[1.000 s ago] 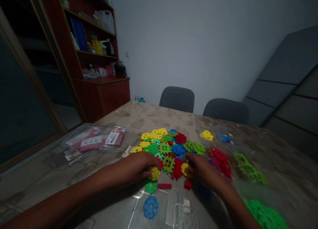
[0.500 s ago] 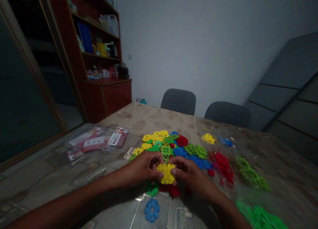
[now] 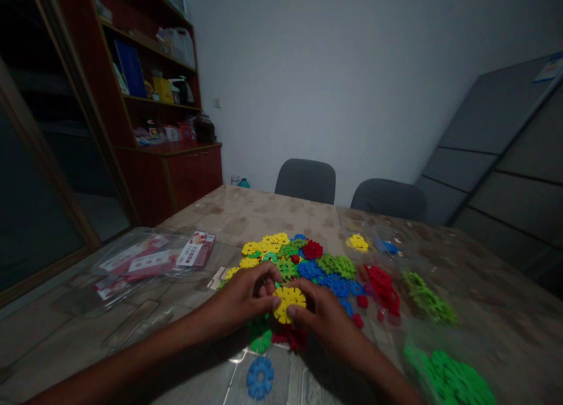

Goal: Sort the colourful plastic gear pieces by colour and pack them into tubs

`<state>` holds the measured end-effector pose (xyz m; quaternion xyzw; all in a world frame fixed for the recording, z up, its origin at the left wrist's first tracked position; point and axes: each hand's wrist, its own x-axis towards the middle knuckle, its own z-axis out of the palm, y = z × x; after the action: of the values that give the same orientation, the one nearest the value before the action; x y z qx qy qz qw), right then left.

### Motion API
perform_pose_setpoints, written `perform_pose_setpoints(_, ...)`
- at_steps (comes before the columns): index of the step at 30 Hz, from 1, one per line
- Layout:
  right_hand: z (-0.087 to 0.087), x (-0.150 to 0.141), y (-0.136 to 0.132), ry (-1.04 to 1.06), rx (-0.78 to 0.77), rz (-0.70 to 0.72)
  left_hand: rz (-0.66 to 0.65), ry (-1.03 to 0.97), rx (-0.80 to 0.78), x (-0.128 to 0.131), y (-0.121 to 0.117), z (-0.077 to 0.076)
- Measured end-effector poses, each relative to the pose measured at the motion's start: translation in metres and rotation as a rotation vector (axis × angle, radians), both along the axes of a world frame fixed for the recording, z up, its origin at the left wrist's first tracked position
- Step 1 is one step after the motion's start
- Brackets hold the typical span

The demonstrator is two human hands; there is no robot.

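Note:
Between both hands, above the near part of the table, is a yellow notched plastic disc (image 3: 289, 304), flower-shaped; whether it is one piece or a few joined I cannot tell. My left hand (image 3: 253, 293) pinches its left edge with thumb and fingers. On the other side my right hand (image 3: 317, 311) grips it, thumb across the front. Behind the hands lies a heap of similar pieces: yellow discs (image 3: 273, 241), blue discs (image 3: 336, 285), green square pieces (image 3: 338, 265) and a dark red disc (image 3: 313, 249). A single blue disc (image 3: 260, 377) lies nearest me, with green discs (image 3: 260, 341) just beyond it.
Clear bags with printed red cards (image 3: 152, 261) lie on the left of the table (image 3: 185, 320). To the right are red pieces (image 3: 382, 291), light green pieces (image 3: 428, 299) and a bag of green pieces (image 3: 448, 375). Two grey chairs (image 3: 305, 179) stand at the far edge.
The view has swung slightly right. The yellow disc has turned in my fingers, and my left hand's fingers have lifted a little while the thumb stays on it.

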<state>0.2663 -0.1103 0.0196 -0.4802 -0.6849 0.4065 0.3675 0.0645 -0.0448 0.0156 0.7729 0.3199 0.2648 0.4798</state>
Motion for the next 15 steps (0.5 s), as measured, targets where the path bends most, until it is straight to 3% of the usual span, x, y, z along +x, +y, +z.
perform_pose_setpoints(8,0.039,0.027,-0.012,-0.165,0.071,-0.116,0.077,-0.001,0.094,-0.007,0.003,0.013)
perform_pose_setpoints(12,0.057,0.066,-0.019,-0.197,0.111,-0.233,0.068,-0.010,0.106,-0.008,0.002,0.018)
perform_pose_setpoints(15,0.064,0.109,-0.033,-0.174,0.118,-0.416,0.038,-0.014,0.109,-0.009,0.004,0.019)
